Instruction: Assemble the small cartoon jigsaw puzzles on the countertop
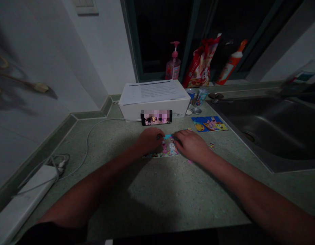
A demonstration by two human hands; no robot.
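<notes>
A partly joined jigsaw puzzle [163, 153] lies flat on the counter, with bare counter showing through its middle. My left hand [150, 139] is closed at the puzzle's upper left, thumb and fingers pinched at a turquoise jigsaw piece [168, 136]. From the other side, my right hand [191, 143] has its bent fingertips at the same turquoise edge and covers the puzzle's right side. Just what lies under the fingertips is partly hidden. Loose pieces lie around my right hand: a pink one [190, 162] below it and a multicoloured one [212, 145] to its right.
A phone [156, 119] leans on a white box [153, 105] behind the puzzle. A blue cartoon picture card [210, 124] lies at the right, near the sink [272, 168]. Cans [201, 97] stand beside the box. A cable runs left to a power strip [36, 185].
</notes>
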